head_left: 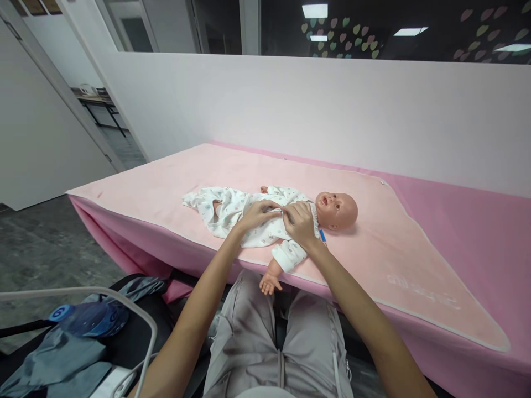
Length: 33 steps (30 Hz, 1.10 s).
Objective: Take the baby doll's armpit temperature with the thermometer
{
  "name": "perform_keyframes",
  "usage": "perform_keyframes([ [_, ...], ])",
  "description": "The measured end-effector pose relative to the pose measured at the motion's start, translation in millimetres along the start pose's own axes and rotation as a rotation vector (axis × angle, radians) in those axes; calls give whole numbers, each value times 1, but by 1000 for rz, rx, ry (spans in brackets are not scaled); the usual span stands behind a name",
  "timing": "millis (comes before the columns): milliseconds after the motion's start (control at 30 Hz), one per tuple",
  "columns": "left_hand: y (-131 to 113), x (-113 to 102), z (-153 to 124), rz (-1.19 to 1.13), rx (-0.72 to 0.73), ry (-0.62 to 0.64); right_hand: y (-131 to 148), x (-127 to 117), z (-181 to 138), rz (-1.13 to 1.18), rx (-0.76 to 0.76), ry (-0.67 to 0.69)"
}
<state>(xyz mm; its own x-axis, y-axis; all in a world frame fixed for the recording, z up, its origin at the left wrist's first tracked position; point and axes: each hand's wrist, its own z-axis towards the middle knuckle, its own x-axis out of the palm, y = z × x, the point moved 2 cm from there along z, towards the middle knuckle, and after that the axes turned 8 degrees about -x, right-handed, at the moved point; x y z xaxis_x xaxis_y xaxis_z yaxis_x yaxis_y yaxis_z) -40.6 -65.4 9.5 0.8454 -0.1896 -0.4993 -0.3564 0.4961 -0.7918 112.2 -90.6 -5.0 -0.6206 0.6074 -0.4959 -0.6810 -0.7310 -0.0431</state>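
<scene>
A baby doll [342, 211] lies on its back across the pink mat, its head to the right and its legs to the left. It wears a white patterned baby outfit [224, 202]. Over the doll's chest, my left hand [259, 214] pinches the front of the outfit. Right beside it, the fingers of my right hand [299, 222] are bent closed on the same cloth near the collar. What exactly sits between the fingertips is too small to see. One doll arm hangs over the table's near edge, and a small blue tag [322, 236] shows by the neck.
The light pink mat [398, 249] covers a table with a darker pink cloth [489, 221]. A white wall [311, 110] stands behind it. At lower left, a chair holds a blue-labelled water bottle [89, 319] and grey cloth [62, 359]. A pale curved bar [149, 326] rises nearby.
</scene>
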Motion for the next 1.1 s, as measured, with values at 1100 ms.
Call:
perform_keyframes([
  [1100, 17, -33, -30, 50, -116, -8, -2, -2, 1, 36, 110, -27],
])
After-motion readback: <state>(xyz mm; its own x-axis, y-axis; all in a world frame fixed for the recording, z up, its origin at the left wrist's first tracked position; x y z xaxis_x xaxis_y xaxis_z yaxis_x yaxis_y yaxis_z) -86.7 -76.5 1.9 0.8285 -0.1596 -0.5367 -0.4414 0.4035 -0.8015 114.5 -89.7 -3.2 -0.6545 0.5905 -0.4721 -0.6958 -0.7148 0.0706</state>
